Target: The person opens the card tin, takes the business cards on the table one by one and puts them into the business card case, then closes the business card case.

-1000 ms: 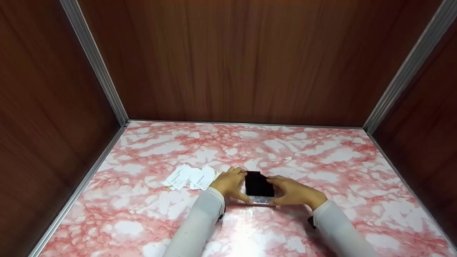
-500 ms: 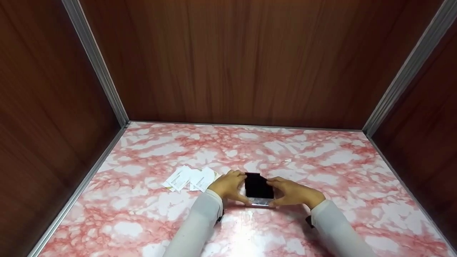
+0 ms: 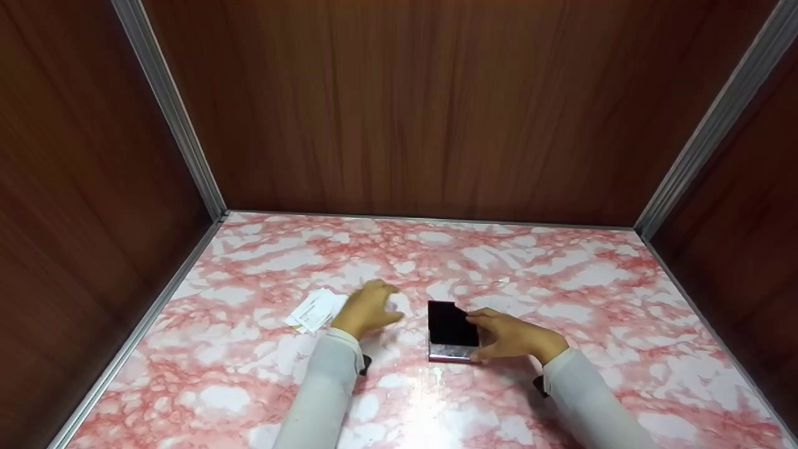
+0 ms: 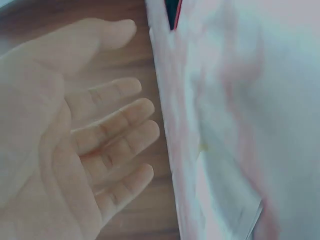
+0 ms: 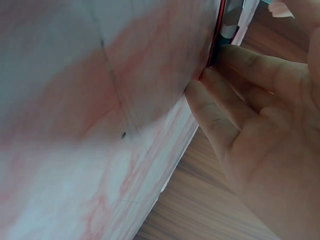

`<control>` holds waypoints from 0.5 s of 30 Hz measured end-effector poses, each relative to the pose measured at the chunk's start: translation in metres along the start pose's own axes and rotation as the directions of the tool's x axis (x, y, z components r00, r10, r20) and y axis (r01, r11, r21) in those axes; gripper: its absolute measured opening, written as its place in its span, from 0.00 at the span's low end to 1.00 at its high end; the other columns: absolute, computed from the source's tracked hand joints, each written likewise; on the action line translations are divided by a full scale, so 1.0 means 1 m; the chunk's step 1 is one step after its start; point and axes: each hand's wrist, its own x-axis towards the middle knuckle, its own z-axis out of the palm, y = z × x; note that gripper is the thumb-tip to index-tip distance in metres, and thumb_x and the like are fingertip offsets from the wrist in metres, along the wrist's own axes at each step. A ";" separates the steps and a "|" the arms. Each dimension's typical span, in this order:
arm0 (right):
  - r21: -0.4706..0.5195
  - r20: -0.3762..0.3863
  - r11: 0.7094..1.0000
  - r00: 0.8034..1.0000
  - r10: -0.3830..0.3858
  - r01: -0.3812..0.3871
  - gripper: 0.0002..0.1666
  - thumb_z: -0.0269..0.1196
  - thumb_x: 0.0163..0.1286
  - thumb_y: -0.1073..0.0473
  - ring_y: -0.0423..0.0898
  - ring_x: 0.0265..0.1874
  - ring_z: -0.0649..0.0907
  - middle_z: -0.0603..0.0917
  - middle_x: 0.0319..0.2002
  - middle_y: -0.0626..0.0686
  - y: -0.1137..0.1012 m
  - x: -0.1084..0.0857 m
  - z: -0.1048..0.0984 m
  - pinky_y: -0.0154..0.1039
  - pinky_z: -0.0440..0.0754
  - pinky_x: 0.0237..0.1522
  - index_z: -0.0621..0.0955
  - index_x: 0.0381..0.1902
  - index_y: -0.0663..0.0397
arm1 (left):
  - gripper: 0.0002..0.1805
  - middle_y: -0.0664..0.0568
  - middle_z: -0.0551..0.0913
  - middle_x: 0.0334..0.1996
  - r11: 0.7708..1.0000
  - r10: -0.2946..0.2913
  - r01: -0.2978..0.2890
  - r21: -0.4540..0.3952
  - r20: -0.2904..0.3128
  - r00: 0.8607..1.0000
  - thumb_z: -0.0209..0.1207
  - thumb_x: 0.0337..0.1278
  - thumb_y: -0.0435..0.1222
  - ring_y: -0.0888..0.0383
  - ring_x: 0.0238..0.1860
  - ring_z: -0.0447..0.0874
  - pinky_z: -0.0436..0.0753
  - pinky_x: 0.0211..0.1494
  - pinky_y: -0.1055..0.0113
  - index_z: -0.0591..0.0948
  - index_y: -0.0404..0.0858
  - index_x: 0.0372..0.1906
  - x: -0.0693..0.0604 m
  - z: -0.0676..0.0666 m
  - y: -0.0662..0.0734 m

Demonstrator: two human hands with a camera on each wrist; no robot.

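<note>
A small black and silver case (image 3: 453, 325) lies on the marbled table, its black part away from the person and its silver strip toward them. The right hand (image 3: 517, 337) holds its right side between thumb and fingers; in the right wrist view that hand (image 5: 265, 110) has fingertips against the case's edge. The left hand (image 3: 369, 310) is in the air left of the case, fingers spread and holding nothing, as the palm (image 4: 85, 135) in the left wrist view shows. White cards (image 3: 315, 310) lie left of it, some hidden behind the hand.
Red and white marbled tabletop (image 3: 399, 249) stretches around the hands. Dark wood panels (image 3: 399, 106) stand behind and at both sides, with metal rails (image 3: 171, 106) at the corners. A tiny pale scrap (image 3: 502, 280) lies behind the case.
The left hand has let go of the case's left side and moved left, over the nearer cards. The right hand and the case have hardly moved.
</note>
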 end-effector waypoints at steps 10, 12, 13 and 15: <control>0.009 -0.002 1.000 1.000 -0.003 0.003 0.51 0.72 0.62 0.43 0.63 0.69 0.66 0.66 0.70 0.64 0.000 0.000 0.000 0.61 0.62 0.68 0.67 0.71 0.71 | 0.35 0.40 0.80 0.52 0.963 -0.262 0.264 0.050 -0.050 0.964 0.74 0.48 0.48 0.39 0.54 0.78 0.76 0.57 0.44 0.81 0.36 0.61 -0.013 -0.020 -0.025; 0.014 -0.003 1.000 1.000 -0.006 0.006 0.51 0.72 0.62 0.44 0.63 0.69 0.66 0.66 0.70 0.64 0.000 0.000 -0.001 0.61 0.62 0.68 0.66 0.71 0.71 | 0.36 0.38 0.80 0.52 0.956 -0.285 0.288 0.059 -0.053 0.957 0.74 0.47 0.48 0.38 0.54 0.78 0.76 0.57 0.43 0.81 0.35 0.61 -0.014 -0.020 -0.026; 0.015 -0.003 1.000 1.000 -0.008 0.008 0.51 0.72 0.62 0.43 0.63 0.69 0.66 0.65 0.70 0.64 0.000 0.001 0.000 0.61 0.62 0.68 0.66 0.71 0.71 | 0.36 0.38 0.80 0.53 0.951 -0.301 0.304 0.057 -0.052 0.952 0.74 0.47 0.49 0.38 0.54 0.78 0.76 0.56 0.43 0.81 0.35 0.61 -0.014 -0.020 -0.027; 0.016 0.000 1.000 1.000 -0.012 0.012 0.51 0.72 0.62 0.43 0.63 0.69 0.66 0.65 0.70 0.64 0.000 0.001 0.000 0.61 0.62 0.68 0.66 0.71 0.71 | 0.37 0.38 0.80 0.52 0.939 -0.336 0.338 0.059 -0.042 0.941 0.74 0.46 0.50 0.38 0.54 0.77 0.77 0.55 0.43 0.81 0.34 0.61 -0.015 -0.019 -0.027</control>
